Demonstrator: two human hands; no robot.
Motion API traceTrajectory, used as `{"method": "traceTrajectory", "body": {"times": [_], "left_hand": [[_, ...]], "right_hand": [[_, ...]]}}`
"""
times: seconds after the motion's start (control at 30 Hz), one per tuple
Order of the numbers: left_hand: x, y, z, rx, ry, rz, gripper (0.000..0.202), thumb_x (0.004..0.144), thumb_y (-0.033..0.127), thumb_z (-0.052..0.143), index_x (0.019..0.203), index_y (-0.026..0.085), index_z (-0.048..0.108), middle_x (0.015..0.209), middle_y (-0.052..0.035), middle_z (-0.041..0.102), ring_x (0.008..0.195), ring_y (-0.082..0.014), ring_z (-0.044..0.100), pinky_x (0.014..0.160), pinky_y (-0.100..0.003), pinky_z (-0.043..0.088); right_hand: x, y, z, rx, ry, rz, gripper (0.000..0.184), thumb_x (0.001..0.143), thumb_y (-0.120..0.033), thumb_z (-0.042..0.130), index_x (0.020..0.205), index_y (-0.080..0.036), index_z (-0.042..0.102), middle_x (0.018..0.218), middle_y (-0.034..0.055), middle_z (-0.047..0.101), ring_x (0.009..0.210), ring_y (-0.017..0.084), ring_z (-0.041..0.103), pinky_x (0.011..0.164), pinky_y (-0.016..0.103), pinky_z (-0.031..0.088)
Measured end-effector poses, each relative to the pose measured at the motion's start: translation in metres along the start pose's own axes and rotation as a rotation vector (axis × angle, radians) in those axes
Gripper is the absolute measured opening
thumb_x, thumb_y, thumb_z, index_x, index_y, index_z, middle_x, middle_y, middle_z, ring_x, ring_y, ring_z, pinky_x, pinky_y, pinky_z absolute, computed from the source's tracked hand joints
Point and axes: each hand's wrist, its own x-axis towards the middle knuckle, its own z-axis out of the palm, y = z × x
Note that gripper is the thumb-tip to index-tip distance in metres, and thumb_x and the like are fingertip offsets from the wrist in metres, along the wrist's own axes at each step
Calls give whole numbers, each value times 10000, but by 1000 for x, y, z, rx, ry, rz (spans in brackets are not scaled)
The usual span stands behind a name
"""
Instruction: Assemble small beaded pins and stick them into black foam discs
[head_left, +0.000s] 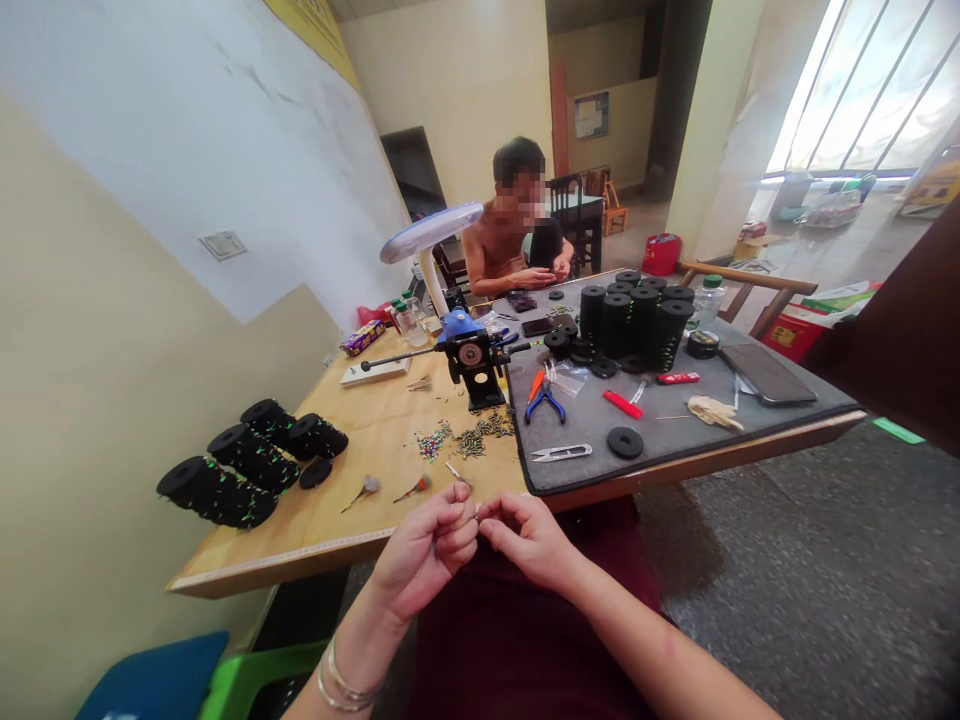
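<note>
My left hand is closed, fingers curled, at the table's front edge. My right hand meets it with thumb and fingers pinched. Whatever lies between the fingertips is too small to name. Just beyond them on the wooden tabletop lie two small thin pieces with tufted heads, one grey and one orange-grey. Behind these are a scatter of coloured bits and a heap of tiny dark metal-looking parts. A pair of thread snips rests on the grey mat to the right.
Black foam spools stand stacked at left and right. A black clamp device and white lamp stand mid-table. Blue-handled pliers, a black foam disc and a phone lie on the mat. Another person sits opposite.
</note>
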Motion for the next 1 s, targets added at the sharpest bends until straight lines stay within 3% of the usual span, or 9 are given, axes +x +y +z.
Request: {"method": "traceTrajectory", "body": {"times": [0.33, 0.57, 0.73, 1.0], "left_hand": [[-3, 5, 6, 340, 123, 95, 181, 743, 170, 618, 773, 175, 439, 503, 113, 281, 406, -20, 233, 429, -172, 142], [1, 7, 10, 314, 133, 109, 206, 728, 171, 649, 780, 164, 451, 569, 97, 340, 420, -8, 262, 430, -170, 172], [1, 10, 13, 288, 109, 78, 214, 727, 161, 645, 794, 165, 442, 571, 100, 339, 412, -2, 237, 426, -165, 175], [2, 12, 14, 276, 80, 45, 208, 734, 159, 630, 791, 168, 431, 563, 103, 321, 415, -4, 227, 423, -159, 170]], "right_hand": [[1, 4, -3, -135, 12, -12, 162, 845, -271, 528, 746, -163, 598, 609, -26, 532, 574, 112, 444, 572, 223, 370], [-2, 7, -6, -197, -12, -32, 153, 858, -221, 502, 724, -183, 568, 595, -28, 535, 557, 114, 443, 561, 227, 359], [-5, 8, -5, -80, -45, 46, 164, 862, -201, 466, 715, -185, 537, 573, -26, 571, 471, 93, 449, 490, 204, 367], [-8, 13, -2, 141, -81, 164, 176, 862, -299, 443, 732, -187, 480, 648, 4, 665, 351, 68, 446, 384, 184, 331]]}}
